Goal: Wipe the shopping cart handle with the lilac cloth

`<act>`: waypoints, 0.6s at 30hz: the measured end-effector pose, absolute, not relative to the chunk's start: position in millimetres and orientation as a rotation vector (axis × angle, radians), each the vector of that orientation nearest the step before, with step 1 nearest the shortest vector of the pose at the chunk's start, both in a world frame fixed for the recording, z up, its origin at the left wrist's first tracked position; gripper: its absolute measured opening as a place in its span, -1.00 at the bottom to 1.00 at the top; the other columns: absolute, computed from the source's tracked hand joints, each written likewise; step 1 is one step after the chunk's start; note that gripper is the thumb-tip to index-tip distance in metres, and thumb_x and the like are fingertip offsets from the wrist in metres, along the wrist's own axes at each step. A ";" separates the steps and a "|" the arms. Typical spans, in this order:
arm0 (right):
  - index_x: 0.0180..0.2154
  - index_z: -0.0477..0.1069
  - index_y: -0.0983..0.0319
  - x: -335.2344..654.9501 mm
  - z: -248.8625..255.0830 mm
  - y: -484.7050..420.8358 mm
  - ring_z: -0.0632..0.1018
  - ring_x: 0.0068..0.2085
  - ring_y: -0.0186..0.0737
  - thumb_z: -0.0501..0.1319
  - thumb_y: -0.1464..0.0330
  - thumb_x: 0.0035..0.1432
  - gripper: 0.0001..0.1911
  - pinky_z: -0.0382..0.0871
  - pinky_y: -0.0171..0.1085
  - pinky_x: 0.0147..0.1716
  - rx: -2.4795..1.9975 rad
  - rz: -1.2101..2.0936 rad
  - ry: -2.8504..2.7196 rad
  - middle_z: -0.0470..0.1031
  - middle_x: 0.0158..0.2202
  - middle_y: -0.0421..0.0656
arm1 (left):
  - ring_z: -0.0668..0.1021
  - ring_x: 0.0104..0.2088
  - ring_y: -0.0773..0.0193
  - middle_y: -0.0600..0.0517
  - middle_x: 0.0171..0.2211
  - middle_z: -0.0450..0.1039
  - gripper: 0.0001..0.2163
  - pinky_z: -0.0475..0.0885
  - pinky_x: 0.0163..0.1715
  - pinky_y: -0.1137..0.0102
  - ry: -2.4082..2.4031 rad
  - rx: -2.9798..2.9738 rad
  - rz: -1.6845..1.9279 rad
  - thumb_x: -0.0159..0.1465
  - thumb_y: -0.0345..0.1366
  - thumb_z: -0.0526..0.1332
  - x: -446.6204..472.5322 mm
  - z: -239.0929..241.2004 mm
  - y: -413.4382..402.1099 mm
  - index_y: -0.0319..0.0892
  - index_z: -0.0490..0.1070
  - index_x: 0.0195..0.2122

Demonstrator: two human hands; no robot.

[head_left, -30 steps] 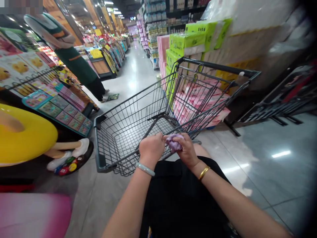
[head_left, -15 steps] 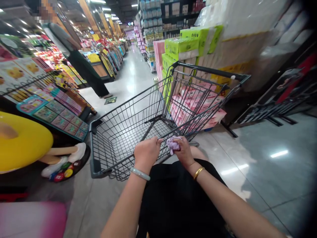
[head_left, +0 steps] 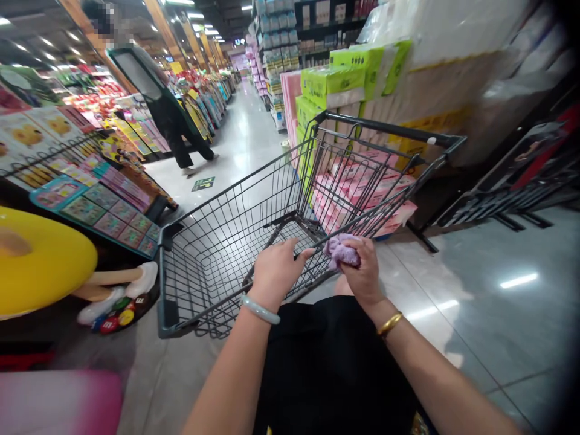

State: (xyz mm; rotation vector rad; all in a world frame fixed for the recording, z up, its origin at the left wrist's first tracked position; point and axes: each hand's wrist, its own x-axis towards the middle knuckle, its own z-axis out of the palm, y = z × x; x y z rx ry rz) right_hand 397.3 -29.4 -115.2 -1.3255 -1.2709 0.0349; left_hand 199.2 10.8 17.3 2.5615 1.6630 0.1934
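A dark wire shopping cart [head_left: 244, 187] stands crosswise in front of me, with nothing in its basket. My left hand [head_left: 278, 269], a pale bangle at its wrist, curls over the near top rail. Its thumb points right along the rail, and its fingertips are hidden. Bunched in my right hand [head_left: 362, 269] is a purple cloth [head_left: 342, 251], held against the same rail just right of my left hand. A gold bracelet circles that wrist.
Green packs [head_left: 333, 81] and pink packs [head_left: 362, 181] are stacked behind the cart. At left are a display rack [head_left: 104, 205] and a yellow figure [head_left: 45, 260] with white shoes. A person [head_left: 167, 115] walks in the aisle. A metal rack [head_left: 498, 181] stands right.
My right hand has moved right along the rail with the purple cloth. My left hand has shifted slightly right, its grip looser and thumb extended. The person in the aisle has walked rightward.
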 end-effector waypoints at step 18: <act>-0.19 0.46 0.14 424.8 -117.7 -16.5 0.52 -0.12 -0.08 0.29 0.47 0.01 -0.73 0.43 -0.06 -0.07 -1.296 0.038 -1.214 0.48 -0.18 -0.14 | 0.60 -0.36 0.07 -0.03 -0.41 0.56 -0.50 0.32 -0.40 0.32 1.724 2.622 -0.054 0.46 0.09 -0.20 225.3 9.0 10.7 -0.06 0.45 -0.21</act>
